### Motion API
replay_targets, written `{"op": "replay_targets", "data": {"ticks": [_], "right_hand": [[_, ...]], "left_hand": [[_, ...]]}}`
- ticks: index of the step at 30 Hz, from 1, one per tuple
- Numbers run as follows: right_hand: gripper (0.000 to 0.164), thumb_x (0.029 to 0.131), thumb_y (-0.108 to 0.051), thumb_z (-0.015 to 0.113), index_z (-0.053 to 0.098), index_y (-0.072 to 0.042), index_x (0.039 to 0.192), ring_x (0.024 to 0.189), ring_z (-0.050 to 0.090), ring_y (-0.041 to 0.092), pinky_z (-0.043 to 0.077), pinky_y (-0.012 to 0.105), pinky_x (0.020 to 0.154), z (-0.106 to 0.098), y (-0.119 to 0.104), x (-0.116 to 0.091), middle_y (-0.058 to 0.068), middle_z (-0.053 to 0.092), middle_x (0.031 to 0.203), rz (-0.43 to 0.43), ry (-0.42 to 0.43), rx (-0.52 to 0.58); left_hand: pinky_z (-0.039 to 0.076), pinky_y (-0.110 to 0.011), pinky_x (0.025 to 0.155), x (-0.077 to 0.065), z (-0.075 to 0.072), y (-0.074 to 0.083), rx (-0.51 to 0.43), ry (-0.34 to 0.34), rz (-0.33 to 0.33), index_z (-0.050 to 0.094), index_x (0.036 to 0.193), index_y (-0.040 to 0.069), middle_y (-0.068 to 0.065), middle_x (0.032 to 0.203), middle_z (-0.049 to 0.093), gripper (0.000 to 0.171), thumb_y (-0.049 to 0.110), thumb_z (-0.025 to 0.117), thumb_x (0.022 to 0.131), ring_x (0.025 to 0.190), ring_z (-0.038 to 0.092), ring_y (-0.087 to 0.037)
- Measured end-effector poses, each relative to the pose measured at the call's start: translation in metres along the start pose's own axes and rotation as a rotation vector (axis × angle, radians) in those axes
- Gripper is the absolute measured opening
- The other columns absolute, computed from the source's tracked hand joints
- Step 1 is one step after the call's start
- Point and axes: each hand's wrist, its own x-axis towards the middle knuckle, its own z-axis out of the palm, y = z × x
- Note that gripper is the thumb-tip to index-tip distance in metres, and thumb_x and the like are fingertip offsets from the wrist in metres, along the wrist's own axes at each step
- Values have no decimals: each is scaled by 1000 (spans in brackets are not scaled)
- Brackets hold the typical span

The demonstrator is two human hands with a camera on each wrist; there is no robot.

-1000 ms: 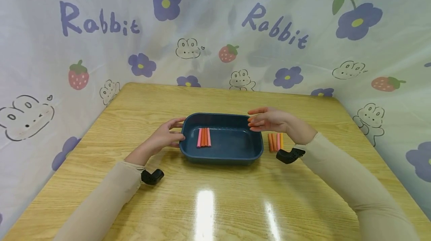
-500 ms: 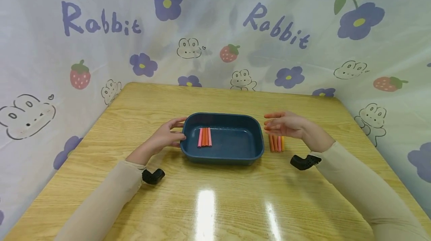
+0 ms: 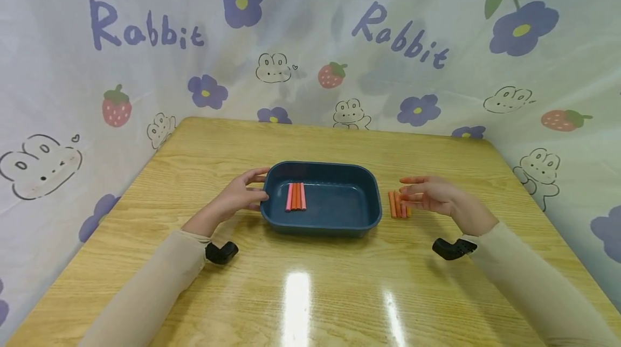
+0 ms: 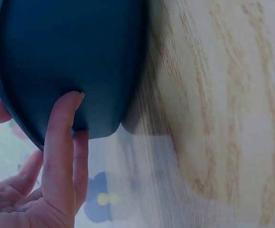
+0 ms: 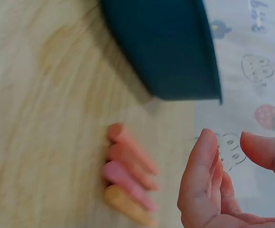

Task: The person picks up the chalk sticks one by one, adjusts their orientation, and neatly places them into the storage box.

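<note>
Right hand [image 3: 429,196], fingers parted, holding nothing, near round orange, pink and yellow sticks [image 5: 132,172], perhaps chalk, right of dark-blue oblong basin [image 3: 336,208], left hand [image 3: 239,194] loosely spread against basin's left end, pink and orange-red sticks [image 3: 296,197] inside.

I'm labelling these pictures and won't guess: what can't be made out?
Head view: far ends of the pink cylindrical stick and yellow one on the wooden table, behind the right hand.
Right wrist view: fine surface of all four sticks, blurred.
Left wrist view: inside of the dark blue oblong tub, behind its own wall.
Left wrist view: base of the left hand, cut by the bottom edge.
</note>
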Motion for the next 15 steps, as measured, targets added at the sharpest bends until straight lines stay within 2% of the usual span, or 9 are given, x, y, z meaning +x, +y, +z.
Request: {"op": "replay_targets", "data": {"ticks": [3,10,15], "right_hand": [[65,93,1,47,8,7,145,93,56,19,41,39,97,-5,8,-1,12,46,111,5,24,7],[66,94,-1,49,9,8,145,94,54,17,46,35,92,-16,22,-3,12,36,123,1,80,-5],[65,94,-3,50,12,10,144,91,58,16,48,35,88,-21,31,-1,10,47,115,-14,109,-55]], "left_hand": [[54,-42,75,-1,0,0,-4,-2,-1,25,147,12,-21,140,30,71,0,57,85,111,52,-39],[54,-41,75,-3,1,1,-5,2,1,25,147,12,-21,139,31,71,0,57,85,112,50,-40],[54,-41,75,-4,2,2,1,6,0,25,147,12,-21,139,31,71,0,57,85,111,51,-40]]}}
